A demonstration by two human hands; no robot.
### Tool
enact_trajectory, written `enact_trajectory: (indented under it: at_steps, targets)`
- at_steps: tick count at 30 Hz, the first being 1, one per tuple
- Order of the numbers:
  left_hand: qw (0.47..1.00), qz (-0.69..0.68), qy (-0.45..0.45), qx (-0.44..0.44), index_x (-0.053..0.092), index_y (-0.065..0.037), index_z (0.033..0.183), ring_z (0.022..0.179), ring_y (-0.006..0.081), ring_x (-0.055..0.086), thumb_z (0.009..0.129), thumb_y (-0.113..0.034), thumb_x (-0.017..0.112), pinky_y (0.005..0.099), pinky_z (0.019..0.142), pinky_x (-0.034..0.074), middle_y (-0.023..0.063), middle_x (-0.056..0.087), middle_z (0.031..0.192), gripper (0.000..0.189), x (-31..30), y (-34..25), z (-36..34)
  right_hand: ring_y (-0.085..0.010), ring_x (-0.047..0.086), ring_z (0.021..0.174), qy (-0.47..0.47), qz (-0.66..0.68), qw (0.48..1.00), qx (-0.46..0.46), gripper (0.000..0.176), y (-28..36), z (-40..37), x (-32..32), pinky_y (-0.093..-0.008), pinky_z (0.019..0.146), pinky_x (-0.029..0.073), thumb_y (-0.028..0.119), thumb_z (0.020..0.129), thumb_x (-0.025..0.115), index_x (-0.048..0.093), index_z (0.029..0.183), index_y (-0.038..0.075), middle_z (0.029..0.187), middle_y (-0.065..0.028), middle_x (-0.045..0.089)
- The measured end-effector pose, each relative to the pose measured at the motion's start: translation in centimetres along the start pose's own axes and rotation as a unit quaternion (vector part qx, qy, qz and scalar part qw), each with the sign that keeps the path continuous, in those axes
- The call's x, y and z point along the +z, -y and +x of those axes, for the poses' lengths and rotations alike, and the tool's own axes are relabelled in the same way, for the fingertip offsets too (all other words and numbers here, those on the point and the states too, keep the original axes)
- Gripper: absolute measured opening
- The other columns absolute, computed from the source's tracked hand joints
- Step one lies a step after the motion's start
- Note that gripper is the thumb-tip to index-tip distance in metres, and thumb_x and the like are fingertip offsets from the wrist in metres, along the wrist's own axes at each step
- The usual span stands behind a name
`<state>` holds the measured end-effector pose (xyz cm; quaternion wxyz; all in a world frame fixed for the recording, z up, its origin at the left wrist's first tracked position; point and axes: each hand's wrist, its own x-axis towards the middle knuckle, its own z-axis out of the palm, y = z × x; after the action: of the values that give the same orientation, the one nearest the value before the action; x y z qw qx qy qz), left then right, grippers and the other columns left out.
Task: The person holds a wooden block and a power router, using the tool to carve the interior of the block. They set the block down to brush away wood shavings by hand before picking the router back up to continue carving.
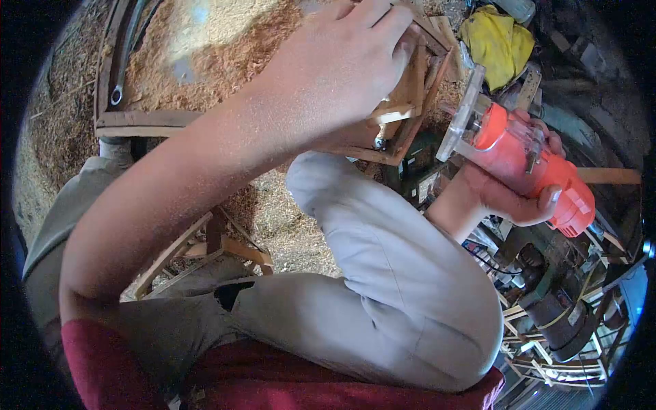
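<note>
My right hand is wrapped round a red power tool with a clear plastic base, which is tilted and held off to the right. Across the view reaches my left arm, and my left hand rests at a wooden frame piece near the top, fingers bent over its edge. Whether the fingers grip the wood is hard to make out. Beneath the hand a bright metal part shows at the frame's lower edge.
A sawdust-covered work surface with a wooden rim lies at the upper left, holding a wrench. A yellow cloth sits at the upper right. Wooden frames stand lower right. My bent legs fill the middle.
</note>
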<state>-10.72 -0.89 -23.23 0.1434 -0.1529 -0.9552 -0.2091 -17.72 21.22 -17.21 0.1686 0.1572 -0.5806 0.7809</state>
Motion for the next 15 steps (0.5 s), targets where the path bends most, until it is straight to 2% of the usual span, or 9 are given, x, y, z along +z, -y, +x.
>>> enact_trajectory:
  at_steps: [2, 5, 8, 9, 15]
  targets:
    - [1.000, -0.003, 0.020, 0.002, 0.063, 0.010, 0.107, 0.097, 0.0259, 0.048, 0.089, -0.018, 0.055, 0.0363, 0.075, 0.044, 0.0149, 0.051, 0.103, 0.034, 0.0, 0.2, 0.3, -0.0305, 0.057, 0.091, -0.013, 0.006, 1.000, -0.024, 0.060, 0.0, -0.4, 0.0, -0.0504, 0.082, 0.051, 0.046, 0.071, 0.069, 0.052, 0.118, 0.012, 0.106, -0.0107, 0.056]
    - [0.998, -0.038, 0.029, 0.035, 0.063, 0.010, 0.108, 0.100, 0.0280, 0.048, 0.090, -0.018, 0.055, 0.0364, 0.078, 0.045, 0.0181, 0.051, 0.108, 0.034, -0.6, 1.3, 0.4, -0.0292, 0.055, 0.088, 0.004, -0.031, 0.999, -0.009, 0.063, 0.5, -1.0, 0.2, -0.0491, 0.083, 0.050, 0.043, 0.069, 0.071, 0.051, 0.120, 0.012, 0.104, -0.0097, 0.055]
    - [0.996, -0.051, -0.065, 0.035, 0.062, 0.010, 0.110, 0.112, 0.0321, 0.047, 0.090, -0.017, 0.054, 0.0410, 0.085, 0.046, 0.0221, 0.050, 0.120, 0.035, 0.7, 1.3, 0.2, -0.0277, 0.053, 0.089, 0.038, 0.040, 0.998, 0.012, 0.062, 0.9, -1.4, -0.1, -0.0502, 0.088, 0.048, 0.040, 0.068, 0.072, 0.050, 0.119, 0.013, 0.103, -0.0085, 0.054]
    - [0.997, -0.056, -0.041, 0.026, 0.062, 0.010, 0.112, 0.118, 0.0327, 0.046, 0.090, -0.018, 0.054, 0.0439, 0.089, 0.044, 0.0231, 0.050, 0.125, 0.037, 0.9, 1.2, 0.0, -0.0276, 0.053, 0.091, 0.045, 0.045, 0.998, 0.016, 0.061, 1.1, -1.7, -0.1, -0.0508, 0.090, 0.047, 0.040, 0.068, 0.072, 0.050, 0.118, 0.012, 0.104, -0.0085, 0.054]
    - [0.999, -0.027, -0.030, 0.033, 0.057, 0.009, 0.121, 0.128, 0.0327, 0.043, 0.091, -0.025, 0.054, 0.0495, 0.100, 0.035, 0.0237, 0.049, 0.133, 0.047, 1.6, 0.8, -0.4, -0.0274, 0.051, 0.097, 0.086, 0.003, 0.996, 0.027, 0.059, 1.7, -2.7, -0.6, -0.0529, 0.096, 0.042, 0.035, 0.070, 0.070, 0.051, 0.122, 0.016, 0.107, -0.0086, 0.054]
